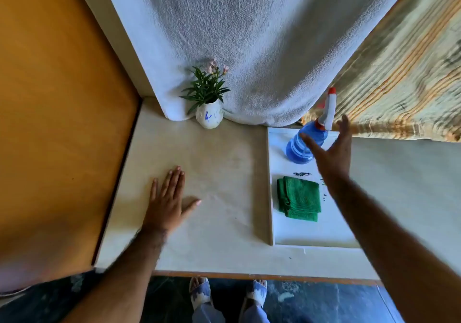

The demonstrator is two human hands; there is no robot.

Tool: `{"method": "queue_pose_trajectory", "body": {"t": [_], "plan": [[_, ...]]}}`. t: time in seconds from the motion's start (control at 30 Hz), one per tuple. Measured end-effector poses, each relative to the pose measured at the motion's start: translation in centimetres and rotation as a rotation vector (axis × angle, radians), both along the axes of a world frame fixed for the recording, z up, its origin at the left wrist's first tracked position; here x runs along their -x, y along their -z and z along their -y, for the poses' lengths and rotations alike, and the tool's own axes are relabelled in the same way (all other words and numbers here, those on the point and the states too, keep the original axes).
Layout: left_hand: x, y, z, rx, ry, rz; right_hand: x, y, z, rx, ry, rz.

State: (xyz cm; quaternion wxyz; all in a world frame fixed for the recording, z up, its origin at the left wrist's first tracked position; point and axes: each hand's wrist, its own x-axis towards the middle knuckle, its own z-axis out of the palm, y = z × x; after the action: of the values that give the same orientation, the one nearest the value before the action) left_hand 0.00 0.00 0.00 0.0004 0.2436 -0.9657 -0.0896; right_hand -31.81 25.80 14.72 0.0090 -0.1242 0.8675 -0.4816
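A blue spray bottle (pixel 298 149) with a white and red trigger head stands at the far end of a white tray (pixel 311 232). My right hand (pixel 331 154) hovers just in front of the bottle, fingers spread and holding nothing. A folded green cloth (pixel 299 199) lies in the middle of the tray. My left hand (pixel 168 202) rests flat on the pale table (pixel 219 168), fingers straight, well to the left of the tray.
A small white vase with a green plant (pixel 208 103) stands at the back of the table against a hanging white towel (pixel 249 43). An orange-brown wooden panel (pixel 55 113) borders the left side. A striped fabric (pixel 404 93) lies at the right. Dark smudges mark the tray.
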Motion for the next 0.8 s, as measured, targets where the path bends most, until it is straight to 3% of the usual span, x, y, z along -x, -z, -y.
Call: {"method": "queue_pose_trajectory", "body": {"t": [0.2,0.3,0.5,0.6,0.7,0.8], "plan": [[-0.2,0.0,-0.1,0.041,-0.017,0.032,3.5,-0.6,2.9,0.141,-0.030,0.185],[-0.4,0.3,-0.1,0.080,-0.022,0.000,3.3,0.1,3.3,0.175,-0.021,0.170],[-0.5,0.7,-0.1,0.113,-0.031,-0.053,4.1,-0.5,4.3,0.319,0.193,0.195],[-0.5,0.8,-0.1,0.127,-0.038,-0.069,3.4,-2.2,5.4,0.342,0.064,0.158],[-0.4,0.7,-0.1,0.129,-0.043,-0.073,1.3,-3.8,7.9,0.308,-0.198,0.127],[-0.5,0.7,-0.2,0.131,-0.047,-0.079,-1.3,-3.8,11.0,0.144,-0.387,0.227]]}}
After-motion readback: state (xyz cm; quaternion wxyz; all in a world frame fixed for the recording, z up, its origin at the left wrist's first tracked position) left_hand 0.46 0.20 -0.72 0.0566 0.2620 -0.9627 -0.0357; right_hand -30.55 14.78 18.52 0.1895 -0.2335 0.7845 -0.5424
